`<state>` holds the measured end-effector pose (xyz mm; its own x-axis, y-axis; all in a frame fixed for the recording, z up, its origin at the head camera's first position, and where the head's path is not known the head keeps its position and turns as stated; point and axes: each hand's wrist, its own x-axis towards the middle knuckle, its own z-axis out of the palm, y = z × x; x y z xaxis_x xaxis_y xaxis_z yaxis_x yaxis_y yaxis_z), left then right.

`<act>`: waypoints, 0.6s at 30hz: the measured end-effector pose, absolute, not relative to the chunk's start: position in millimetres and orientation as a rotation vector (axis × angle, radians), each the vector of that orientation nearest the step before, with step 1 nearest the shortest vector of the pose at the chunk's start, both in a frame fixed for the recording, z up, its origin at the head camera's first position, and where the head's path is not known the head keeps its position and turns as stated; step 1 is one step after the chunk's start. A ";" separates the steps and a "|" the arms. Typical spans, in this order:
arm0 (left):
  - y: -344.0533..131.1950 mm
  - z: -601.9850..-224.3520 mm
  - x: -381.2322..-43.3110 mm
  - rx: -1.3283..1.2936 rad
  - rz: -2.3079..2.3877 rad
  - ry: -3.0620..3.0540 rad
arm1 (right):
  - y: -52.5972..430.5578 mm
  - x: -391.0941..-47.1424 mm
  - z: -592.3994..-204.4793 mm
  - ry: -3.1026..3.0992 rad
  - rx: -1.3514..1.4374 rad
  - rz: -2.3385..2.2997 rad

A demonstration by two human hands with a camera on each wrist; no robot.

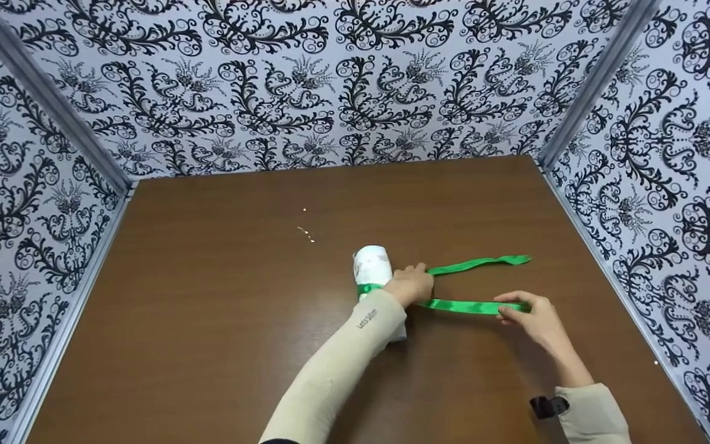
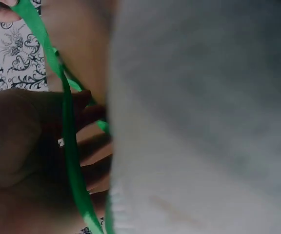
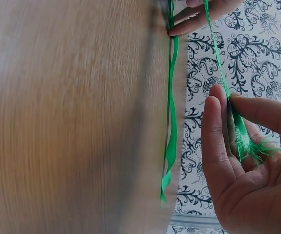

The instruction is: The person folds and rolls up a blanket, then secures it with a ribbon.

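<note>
Green ribbon (image 1: 463, 307), end pinched in the right grip (image 1: 534, 316): probably light, limp, slippery; hold flat, behind the frayed tip (image 3: 260, 150). Left grip (image 1: 410, 287) lies beside the roll (image 1: 372, 265); closure cannot be told. Roll, ribbon-wrapped, on the surface (image 1: 207, 277): likely light, soft; steady its sides.

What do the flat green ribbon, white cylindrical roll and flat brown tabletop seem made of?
Flat green ribbon: likely satin fabric; glossy, with frayed threads at one end. White cylindrical roll: perhaps cloth or paper; its matte surface leaves that open. Flat brown tabletop: probably wood or laminate; faint sheen, streaked grain.
</note>
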<state>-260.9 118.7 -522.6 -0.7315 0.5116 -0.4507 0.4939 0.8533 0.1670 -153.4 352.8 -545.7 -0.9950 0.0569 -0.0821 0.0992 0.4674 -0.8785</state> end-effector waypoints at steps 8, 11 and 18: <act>114.7 -520.0 -271.5 0.684 0.387 2.651 | 350.9 -153.5 -546.1 2.625 0.136 -1.637; 110.9 -518.4 -273.6 0.606 0.602 2.644 | 350.4 -153.4 -547.2 2.614 0.157 -1.640; 96.7 -517.0 -276.0 0.449 1.151 2.482 | 350.0 -152.9 -550.4 2.625 0.147 -1.598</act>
